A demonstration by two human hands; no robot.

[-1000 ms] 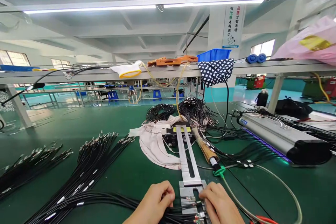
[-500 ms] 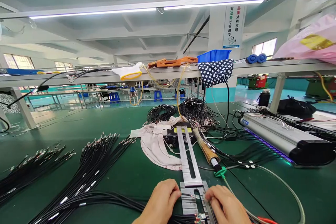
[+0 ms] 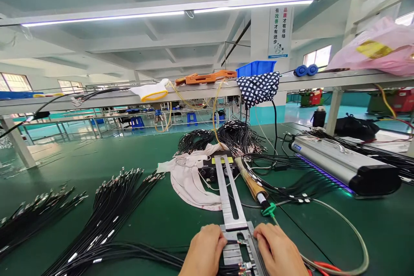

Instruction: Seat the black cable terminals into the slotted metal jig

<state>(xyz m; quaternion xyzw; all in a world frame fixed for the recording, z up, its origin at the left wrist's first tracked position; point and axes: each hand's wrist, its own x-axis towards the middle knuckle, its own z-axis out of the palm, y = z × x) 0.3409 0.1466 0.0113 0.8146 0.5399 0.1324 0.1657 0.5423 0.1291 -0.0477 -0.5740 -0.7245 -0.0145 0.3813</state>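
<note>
**Cable end (image 3: 231,241) lies crosswise between the two hands**

At far left on the smooth green desk (image 3: 152,211), a splayed bundle (image 3: 35,213) of thin black cables ends in small metallic tips. Next comes a thicker bundle (image 3: 103,213), its glossy strands banded with white labels. From there, a loose sheaf (image 3: 145,251) bends rightward toward the person's left side.

The left hand (image 3: 207,248) is closed in a narrow pinch, seemingly on the cable just behind its end. Above that hand, a crumpled pale cloth (image 3: 190,185) lies in soft folds. Right of the pinch, the cable end points rightward over the grey metal plate (image 3: 231,254), its shiny connector (image 3: 242,242) at the plate's slot. The plate's long axis runs away from the person, so cable and plate cross nearly square; the left hand is the nearer to the cable. Beyond, a flat slotted metal strip (image 3: 227,207) continues that line.

The right hand (image 3: 280,250) is curled with its fingertips at the plate's right edge; whether it grips anything cannot be told. Farther right stands a ribbed silver housing (image 3: 343,164) with black end caps and a violet glow beneath.
</note>
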